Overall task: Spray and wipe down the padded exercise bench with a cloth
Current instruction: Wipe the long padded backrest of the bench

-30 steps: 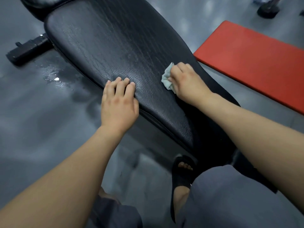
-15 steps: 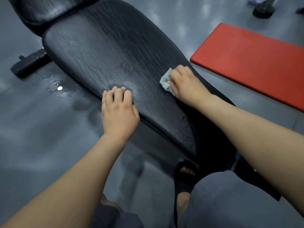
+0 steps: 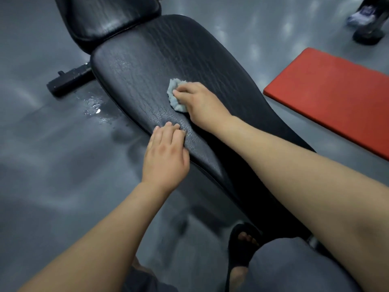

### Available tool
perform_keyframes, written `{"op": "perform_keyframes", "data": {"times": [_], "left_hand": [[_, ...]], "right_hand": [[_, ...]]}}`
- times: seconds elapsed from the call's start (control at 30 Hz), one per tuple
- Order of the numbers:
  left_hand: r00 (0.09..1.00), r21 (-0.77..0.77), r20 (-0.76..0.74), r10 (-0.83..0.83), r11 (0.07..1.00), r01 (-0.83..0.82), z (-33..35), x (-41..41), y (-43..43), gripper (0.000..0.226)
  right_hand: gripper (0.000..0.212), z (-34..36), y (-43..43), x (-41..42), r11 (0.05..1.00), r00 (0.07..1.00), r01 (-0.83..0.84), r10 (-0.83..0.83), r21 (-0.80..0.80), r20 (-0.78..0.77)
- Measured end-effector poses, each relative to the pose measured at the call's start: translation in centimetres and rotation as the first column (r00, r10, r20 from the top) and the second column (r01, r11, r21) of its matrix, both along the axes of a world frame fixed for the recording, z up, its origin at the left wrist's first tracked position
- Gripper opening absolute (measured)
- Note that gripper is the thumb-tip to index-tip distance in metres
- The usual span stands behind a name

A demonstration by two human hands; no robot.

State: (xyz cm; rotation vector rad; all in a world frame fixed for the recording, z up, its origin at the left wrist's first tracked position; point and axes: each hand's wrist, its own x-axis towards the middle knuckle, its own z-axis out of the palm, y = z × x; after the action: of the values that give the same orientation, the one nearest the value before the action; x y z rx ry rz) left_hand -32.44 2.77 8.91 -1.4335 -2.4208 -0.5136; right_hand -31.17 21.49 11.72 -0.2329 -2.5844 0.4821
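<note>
we are in the wiping part of the job: our right hand (image 3: 200, 104) sits on the middle of the black bench pad (image 3: 147, 60) with its fingers curled over a bunched pale cloth (image 3: 175, 98), pinching it down against the cracked vinyl, and the wad pokes out on the far-left side of the knuckles. our left hand (image 3: 166, 157) lies flat on the pad's left edge, closer to us, fingers straight and pressed together, holding nothing, and we judge it to be a brace. the pad's long axis runs from our knee at the lower right up and away to the upper left, where it meets a second pad (image 3: 109, 17), and the cloth lies about halfway along it. so the broad stretch beyond the cloth lies ahead of the right hand's fingertips, along that axis, and the right hand is the nearer one to it; the next stroke probably calls for a push away from us toward the seam, or a sweep across the wide part. a puddle (image 3: 94, 108) glints on the grey floor (image 3: 31, 144) beside the bench foot (image 3: 69, 81). no spray bottle is in view. a red mat (image 3: 328, 95) lies well apart on the right
</note>
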Motion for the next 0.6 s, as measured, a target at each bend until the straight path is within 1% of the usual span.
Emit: {"op": "perform_keyframes", "data": {"times": [0.1, 0.17, 0.23, 0.3, 0.37, 0.47, 0.53, 0.6], "left_hand": [[1.0, -0.023, 0.016, -0.025, 0.999, 0.025, 0.3, -0.2, -0.3, 0.031], [0.999, -0.049, 0.021, -0.037, 0.998, 0.038, 0.4, -0.4, -0.5, 0.031], [0.999, -0.076, 0.028, -0.032, 0.997, 0.034, 0.6, -0.3, -0.5, 0.033], [0.999, -0.076, 0.047, -0.007, 0.997, 0.01, 1.2, 0.1, -0.3, 0.03], [0.995, -0.048, 0.078, 0.056, 0.997, -0.052, 2.0, 0.3, 0.2, 0.024], [0.977, -0.033, 0.146, 0.158, 0.987, -0.155, 3.4, 0.0, 1.5, 0.017], [0.968, -0.061, 0.172, 0.183, 0.983, -0.175, 4.0, 0.0, 2.8, 0.02], [0.965, -0.131, 0.188, 0.185, 0.978, -0.162, 4.3, 0.3, 4.3, 0.032]], "right_hand": [[0.032, 1.3, 1.3, -2.3, 0.993, 0.996, -0.016, 0.005, 0.118, 0.094], [0.035, 1.2, 1.7, -1.7, 0.987, 0.995, -0.012, -0.004, 0.158, 0.104], [0.032, 0.8, 2.3, 0.8, 0.984, 0.994, 0.058, -0.073, 0.166, 0.084], [0.024, 0.2, 3.2, 3.6, 0.978, 0.984, 0.149, -0.161, 0.149, 0.077], [0.019, 0.0, 3.9, 6.1, 0.984, 0.982, 0.165, -0.17, 0.063, 0.087], [0.018, 0.4, 4.2, 8.4, 0.978, 0.991, 0.12, -0.107, -0.173, 0.086], [0.019, 0.9, 3.8, 10.0, 0.951, 0.987, 0.132, -0.099, -0.279, 0.129], [0.017, 1.3, 3.1, 11.2, 0.914, 0.985, 0.137, -0.087, -0.382, 0.147]]}}
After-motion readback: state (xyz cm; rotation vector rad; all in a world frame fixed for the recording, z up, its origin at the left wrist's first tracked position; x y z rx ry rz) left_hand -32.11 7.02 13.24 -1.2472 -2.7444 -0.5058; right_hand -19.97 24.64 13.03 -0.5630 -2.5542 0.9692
